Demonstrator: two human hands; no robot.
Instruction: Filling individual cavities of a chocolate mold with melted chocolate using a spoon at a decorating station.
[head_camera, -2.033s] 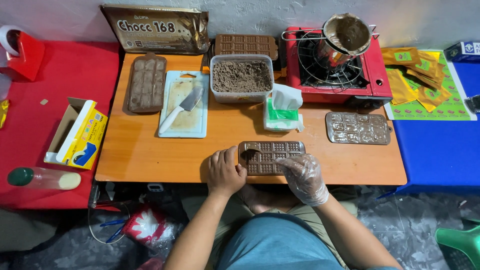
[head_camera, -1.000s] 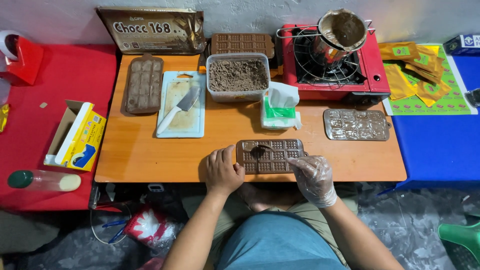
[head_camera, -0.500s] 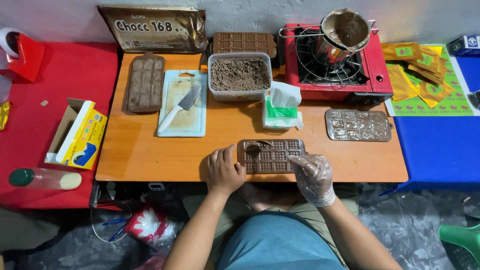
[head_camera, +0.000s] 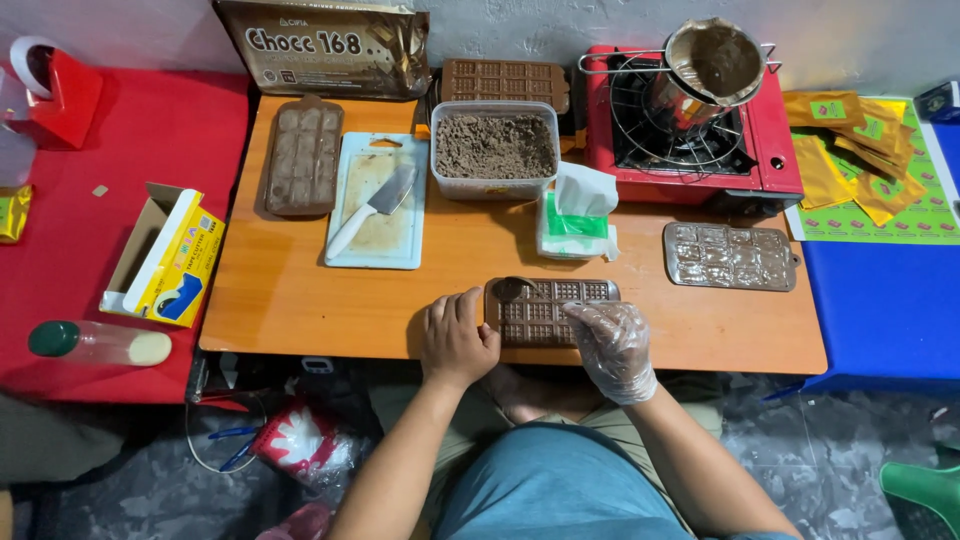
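Note:
A brown chocolate mould with small square cells lies at the near edge of the orange table. My bare left hand rests on the table with its fingers curled against the mould's left end. My right hand, in a clear plastic glove, hovers over the mould's right half with its fingertips pinched together on the cells. A small dark round spoon-like bowl sits at the mould's upper left corner. I cannot tell whether the gloved fingers hold its handle.
At the back are a tub of brown crumbs, a cutting board with a knife, a filled mould, a tissue pack and a red stove holding a pot. Another filled mould lies to the right, and a yellow box and a bottle to the left.
A dark round spoon-like bowl has appeared at the mould's upper left corner. My gloved right hand has shifted slightly over the mould. The left hand stays put.

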